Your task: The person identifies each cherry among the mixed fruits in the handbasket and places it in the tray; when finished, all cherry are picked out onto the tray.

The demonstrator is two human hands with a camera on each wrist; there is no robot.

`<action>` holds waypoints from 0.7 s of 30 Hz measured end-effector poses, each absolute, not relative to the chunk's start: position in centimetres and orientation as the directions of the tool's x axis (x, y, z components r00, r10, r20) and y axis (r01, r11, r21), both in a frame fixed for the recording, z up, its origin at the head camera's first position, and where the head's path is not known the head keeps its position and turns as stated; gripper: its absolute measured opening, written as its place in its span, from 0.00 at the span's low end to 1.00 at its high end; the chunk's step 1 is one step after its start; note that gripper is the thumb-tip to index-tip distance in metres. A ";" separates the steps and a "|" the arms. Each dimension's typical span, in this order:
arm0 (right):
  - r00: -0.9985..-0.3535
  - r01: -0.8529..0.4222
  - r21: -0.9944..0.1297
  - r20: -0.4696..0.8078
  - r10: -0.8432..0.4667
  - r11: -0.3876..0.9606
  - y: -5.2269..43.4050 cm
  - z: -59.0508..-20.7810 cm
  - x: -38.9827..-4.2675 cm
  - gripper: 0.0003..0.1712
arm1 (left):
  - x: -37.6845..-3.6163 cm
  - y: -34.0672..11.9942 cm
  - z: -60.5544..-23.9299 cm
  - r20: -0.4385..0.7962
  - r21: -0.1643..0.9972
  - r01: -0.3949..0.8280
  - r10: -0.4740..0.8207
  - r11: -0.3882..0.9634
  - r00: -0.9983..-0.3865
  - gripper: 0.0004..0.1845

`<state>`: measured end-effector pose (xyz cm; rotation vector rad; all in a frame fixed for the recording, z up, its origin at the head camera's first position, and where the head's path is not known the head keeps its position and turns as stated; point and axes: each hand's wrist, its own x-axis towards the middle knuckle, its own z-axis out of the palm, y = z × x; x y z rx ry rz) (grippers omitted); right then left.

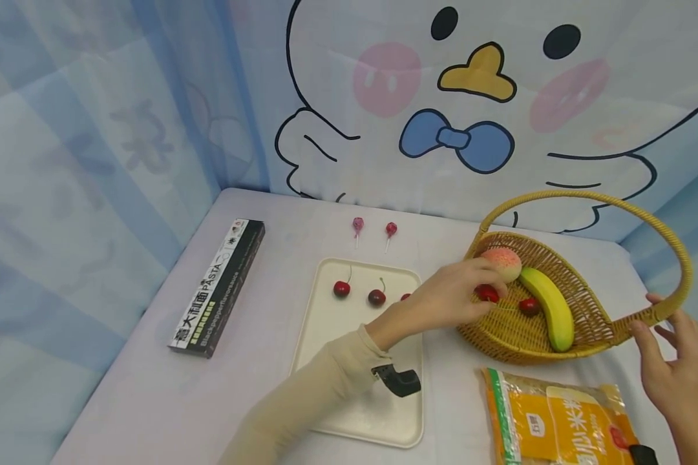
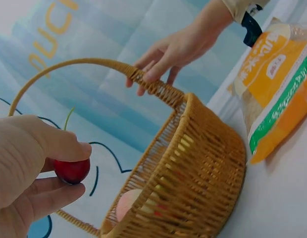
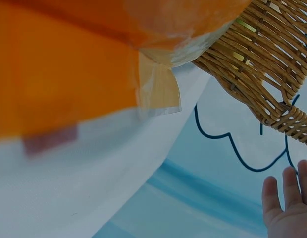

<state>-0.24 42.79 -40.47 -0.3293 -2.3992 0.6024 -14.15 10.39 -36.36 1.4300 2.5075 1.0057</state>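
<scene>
My left hand pinches a dark red cherry between thumb and fingers, its green stem pointing up. The hand reaches over the left side of a wicker basket. Inside the basket lie a peach, a banana and another cherry. At the right end of the basket, my right hand holds the base of the arched handle, thumb on one side and fingers on the other. Cherries, including a red one and a darker one, sit on a cream tray.
An orange grain bag lies in front of the basket. Two lollipops, one pink and one red, lie behind the tray. On the left is a black pasta box. A printed curtain hangs behind the table.
</scene>
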 end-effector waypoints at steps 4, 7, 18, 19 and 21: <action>-0.766 0.092 -0.497 0.518 0.380 0.863 42.9 -40.5 -0.3 0.28 | -14.3 8.9 -35.9 0.264 0.577 0.740 0.778 0.346 -0.569 0.10; -0.770 0.120 -0.504 0.496 0.400 0.855 42.7 -40.5 -0.3 0.29 | -14.4 7.8 -35.7 0.274 0.575 0.738 0.766 0.353 -0.581 0.10; -0.771 0.162 -0.513 0.467 0.433 0.843 42.3 -40.5 -0.4 0.30 | -14.4 5.3 -36.2 0.412 0.635 0.737 0.705 0.232 -0.577 0.10; -0.770 0.162 -0.513 0.469 0.433 0.843 42.3 -40.5 -0.4 0.30 | -14.4 5.1 -36.2 0.424 0.635 0.740 0.701 0.221 -0.573 0.10; -0.767 0.158 -0.514 0.473 0.433 0.843 42.3 -40.5 -0.4 0.30 | -14.3 4.8 -36.3 0.442 0.637 0.743 0.694 0.204 -0.569 0.10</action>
